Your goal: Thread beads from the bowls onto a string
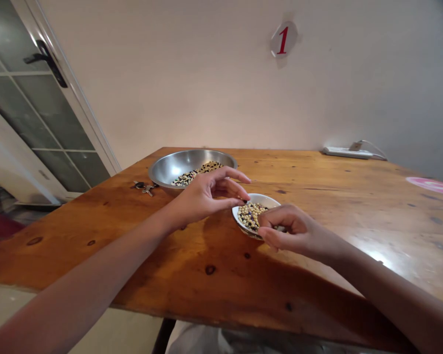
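Note:
A small white bowl (pixel 249 215) with pale and dark beans sits on the wooden table. My left hand (pixel 214 191) is at the bowl's left rim, thumb and index finger pinched on a small dark bean, the other fingers loosely curved. My right hand (pixel 286 226) is over the bowl's right side, thumb and index finger pressed together; whatever lies between those fingertips is too hidden to name. Behind my left hand stands a large steel bowl (pixel 166 169) holding a spread of yellowish and black beans, its near side partly covered by the hand.
Keys (pixel 145 187) lie left of the steel bowl. A white power strip (pixel 347 153) with a plug and cable is near the wall at the back right. A pink round sticker (pixel 432 185) is on the table's right side. A glazed door stands at the left.

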Demonstrator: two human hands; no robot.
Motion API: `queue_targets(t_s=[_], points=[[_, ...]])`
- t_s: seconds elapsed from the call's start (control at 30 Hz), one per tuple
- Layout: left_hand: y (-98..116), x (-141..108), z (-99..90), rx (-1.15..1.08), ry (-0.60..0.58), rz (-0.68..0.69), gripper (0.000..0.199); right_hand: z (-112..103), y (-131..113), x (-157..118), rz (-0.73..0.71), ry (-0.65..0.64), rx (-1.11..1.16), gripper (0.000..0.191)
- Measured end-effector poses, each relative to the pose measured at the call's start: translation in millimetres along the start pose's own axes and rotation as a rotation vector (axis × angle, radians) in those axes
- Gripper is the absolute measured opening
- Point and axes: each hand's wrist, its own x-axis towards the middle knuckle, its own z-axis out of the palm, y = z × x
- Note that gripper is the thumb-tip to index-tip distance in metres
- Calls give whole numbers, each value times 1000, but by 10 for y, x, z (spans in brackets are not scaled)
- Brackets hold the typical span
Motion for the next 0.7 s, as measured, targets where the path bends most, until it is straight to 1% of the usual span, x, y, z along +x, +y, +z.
queue_targets(t_s=[0.2,0.33,0.7], points=[[2,-14,3,0,-9,22,27,-1,1,-5,5,-6,56,36],[-1,-18,0,9,-13,30,25,11,-16,4,27,9,29,34],[4,-26,-8,7,-29,29,18,12,-18,3,0,5,-3,35]])
